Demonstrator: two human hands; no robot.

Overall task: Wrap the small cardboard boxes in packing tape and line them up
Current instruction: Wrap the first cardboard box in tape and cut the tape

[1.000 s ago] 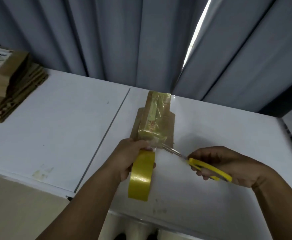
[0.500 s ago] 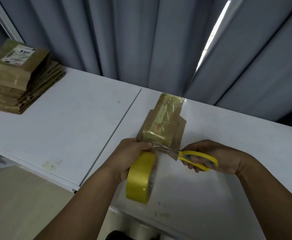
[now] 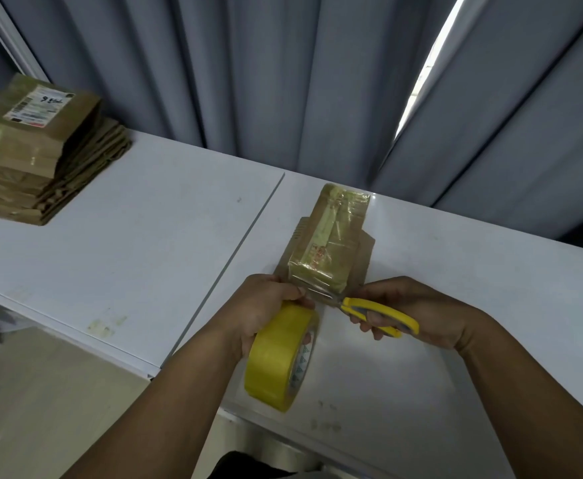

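Observation:
A small cardboard box [image 3: 331,243], glossy with tape, lies on a flat brown cardboard piece [image 3: 364,261] on the white table [image 3: 145,236]. My left hand [image 3: 266,305] grips a yellow roll of packing tape [image 3: 278,357] just in front of the box, with a short strip of tape stretched from the roll to the box's near end. My right hand [image 3: 421,312] holds yellow-handled scissors [image 3: 376,314], and their blades reach into that strip at the box's near edge.
A stack of flattened brown cardboard boxes [image 3: 34,160], the top one with a white label, sits at the table's far left. Grey curtains [image 3: 283,81] hang close behind the table. A seam [image 3: 234,261] divides two tabletops. The near table edge drops to the floor.
My right hand has slid the scissors left, so the blades now reach the tape strip by the box. The view has shifted, showing more of the left stack.

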